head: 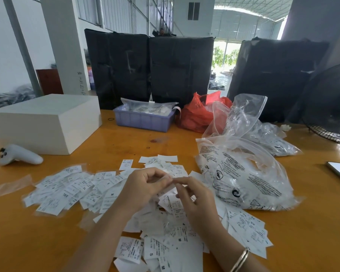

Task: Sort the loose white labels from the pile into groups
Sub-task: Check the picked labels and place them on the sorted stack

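Both hands met above the middle of the orange desk [302,242], over the pile of white labels [165,232]. The left hand [145,183] had its fingers curled and pinched a small clear sleeve [168,178] at its tip; the right hand [192,195] pinched the same sleeve from the other side, thumb and forefinger closed on it, with a gold bangle [240,260] on that wrist. Loose labels printed with S, M, XL and XXL lay spread toward the near edge and fanned out to the left, a smaller group [249,230] sitting just right of the right forearm. A clear printed bag [243,177] bulged beside the pile on the right. Toward the far edge stood a white box [45,122], a blue crate [145,120] and a red bag [196,116]. A white controller [20,155] lay near the left edge.
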`<state>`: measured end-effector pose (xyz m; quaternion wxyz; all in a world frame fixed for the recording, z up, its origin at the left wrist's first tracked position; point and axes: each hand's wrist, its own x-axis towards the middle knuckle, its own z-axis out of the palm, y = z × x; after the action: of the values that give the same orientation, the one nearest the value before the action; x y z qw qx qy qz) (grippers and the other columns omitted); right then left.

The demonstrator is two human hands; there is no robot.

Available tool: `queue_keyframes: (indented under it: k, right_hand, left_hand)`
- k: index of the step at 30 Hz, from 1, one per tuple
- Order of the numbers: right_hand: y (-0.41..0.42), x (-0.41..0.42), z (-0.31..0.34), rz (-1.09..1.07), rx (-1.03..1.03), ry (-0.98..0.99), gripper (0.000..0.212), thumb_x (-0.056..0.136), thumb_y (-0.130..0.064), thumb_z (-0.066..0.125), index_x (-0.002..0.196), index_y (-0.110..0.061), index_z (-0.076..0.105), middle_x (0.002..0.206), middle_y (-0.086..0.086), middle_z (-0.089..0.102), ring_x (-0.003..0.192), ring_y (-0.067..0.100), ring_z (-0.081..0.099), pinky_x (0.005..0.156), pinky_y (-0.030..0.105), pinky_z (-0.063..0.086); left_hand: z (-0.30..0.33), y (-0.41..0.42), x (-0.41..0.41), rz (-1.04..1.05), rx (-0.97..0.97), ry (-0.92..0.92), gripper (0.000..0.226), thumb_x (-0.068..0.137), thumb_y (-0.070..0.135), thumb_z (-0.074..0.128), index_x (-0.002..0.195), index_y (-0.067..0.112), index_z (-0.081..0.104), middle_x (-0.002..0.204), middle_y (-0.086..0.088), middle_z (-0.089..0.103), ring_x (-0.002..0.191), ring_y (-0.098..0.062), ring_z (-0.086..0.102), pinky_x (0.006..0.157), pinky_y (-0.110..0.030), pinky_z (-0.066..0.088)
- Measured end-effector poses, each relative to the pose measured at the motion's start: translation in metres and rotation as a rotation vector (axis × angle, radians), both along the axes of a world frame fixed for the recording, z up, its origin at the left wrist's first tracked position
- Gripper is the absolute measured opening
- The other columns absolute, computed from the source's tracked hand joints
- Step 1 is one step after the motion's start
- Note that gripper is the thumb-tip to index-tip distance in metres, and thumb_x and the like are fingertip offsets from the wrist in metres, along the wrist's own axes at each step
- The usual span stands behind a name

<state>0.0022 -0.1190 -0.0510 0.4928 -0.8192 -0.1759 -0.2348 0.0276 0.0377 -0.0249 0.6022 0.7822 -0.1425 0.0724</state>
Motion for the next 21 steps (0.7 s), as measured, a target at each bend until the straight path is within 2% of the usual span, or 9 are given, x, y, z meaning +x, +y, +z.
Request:
queue_keyframes:
  k: [3, 5, 8, 10, 13, 15, 16, 18, 21]
  right_hand:
    - [0.000, 0.001, 0.000, 0.012, -0.070, -0.015, 0.015, 0.091, -0.028, 0.053, 0.099, -0.033, 0.064, 0.087, -0.020, 0.060, 0.078, 0.001, 0.057, 0.058, 0.013, 0.044]
    - [-0.004, 0.004, 0.006, -0.041, -0.089, -0.054, 0.021, 0.090, -0.036, 0.045, 0.103, -0.033, 0.061, 0.090, -0.024, 0.057, 0.082, -0.005, 0.056, 0.062, 0.012, 0.046]
    - [-0.027, 0.017, 0.023, -0.242, -0.068, -0.137, 0.019, 0.090, -0.028, 0.045, 0.103, -0.032, 0.058, 0.097, -0.018, 0.058, 0.088, -0.004, 0.056, 0.076, 0.014, 0.047]
    - [-0.050, 0.029, 0.031, -0.387, -0.098, -0.120, 0.021, 0.092, -0.014, 0.048, 0.105, -0.023, 0.062, 0.104, -0.010, 0.060, 0.090, 0.007, 0.057, 0.079, 0.022, 0.047]
    - [-0.080, 0.040, 0.029, -0.563, -0.274, 0.060, 0.031, 0.092, -0.005, 0.044, 0.118, -0.014, 0.058, 0.119, 0.005, 0.061, 0.100, 0.021, 0.056, 0.082, 0.032, 0.047]
    - [-0.090, 0.044, 0.023, -0.626, -0.405, 0.205, 0.039, 0.091, -0.001, 0.042, 0.127, -0.014, 0.049, 0.121, 0.009, 0.060, 0.106, 0.024, 0.055, 0.085, 0.035, 0.046]
    - [-0.093, 0.046, 0.020, -0.643, -0.464, 0.266, 0.042, 0.089, 0.000, 0.042, 0.129, -0.015, 0.045, 0.118, 0.010, 0.061, 0.104, 0.026, 0.055, 0.084, 0.036, 0.046]
    - [-0.095, 0.049, 0.015, -0.660, -0.570, 0.347, 0.043, 0.088, 0.000, 0.042, 0.128, -0.016, 0.041, 0.106, 0.010, 0.063, 0.094, 0.026, 0.056, 0.078, 0.035, 0.046]
    - [-0.095, 0.050, 0.012, -0.666, -0.624, 0.357, 0.033, 0.089, -0.003, 0.041, 0.121, -0.015, 0.043, 0.092, 0.008, 0.062, 0.084, 0.025, 0.055, 0.072, 0.035, 0.047]
  left_hand:
    - [0.000, 0.002, 0.001, 0.040, 0.058, -0.014, 0.012, 0.081, 0.028, 0.071, 0.071, 0.035, 0.073, 0.077, 0.015, 0.073, 0.074, 0.001, 0.067, 0.064, -0.009, 0.049]
    - [0.000, 0.007, 0.003, 0.164, 0.126, -0.070, 0.008, 0.083, 0.032, 0.068, 0.076, 0.034, 0.071, 0.074, 0.013, 0.071, 0.072, 0.001, 0.064, 0.061, -0.008, 0.047]
    - [0.002, 0.020, 0.007, 0.385, 0.198, -0.125, 0.007, 0.088, 0.033, 0.062, 0.089, 0.028, 0.067, 0.074, 0.010, 0.067, 0.058, -0.003, 0.059, 0.046, -0.011, 0.044]
    - [0.002, 0.031, 0.010, 0.505, 0.287, -0.114, 0.011, 0.090, 0.033, 0.058, 0.093, 0.025, 0.065, 0.075, 0.007, 0.066, 0.049, -0.002, 0.050, 0.040, -0.013, 0.036]
    - [-0.001, 0.047, 0.014, 0.611, 0.510, -0.023, 0.019, 0.093, 0.037, 0.053, 0.100, 0.023, 0.063, 0.090, 0.004, 0.067, 0.063, -0.007, 0.055, 0.051, -0.022, 0.039]
    - [-0.004, 0.055, 0.016, 0.632, 0.681, 0.093, 0.020, 0.093, 0.039, 0.052, 0.106, 0.026, 0.062, 0.086, 0.008, 0.063, 0.067, -0.009, 0.056, 0.061, -0.026, 0.042]
    - [-0.006, 0.057, 0.016, 0.642, 0.776, 0.150, 0.021, 0.092, 0.040, 0.053, 0.109, 0.030, 0.059, 0.087, 0.009, 0.063, 0.072, -0.011, 0.058, 0.068, -0.030, 0.044]
    - [-0.009, 0.057, 0.015, 0.680, 0.932, 0.208, 0.029, 0.090, 0.043, 0.053, 0.118, 0.035, 0.052, 0.103, 0.007, 0.064, 0.093, -0.016, 0.058, 0.082, -0.038, 0.043]
    - [-0.009, 0.052, 0.017, 0.720, 1.011, 0.144, 0.037, 0.090, 0.043, 0.053, 0.126, 0.033, 0.047, 0.123, 0.003, 0.054, 0.113, -0.021, 0.049, 0.087, -0.040, 0.043]
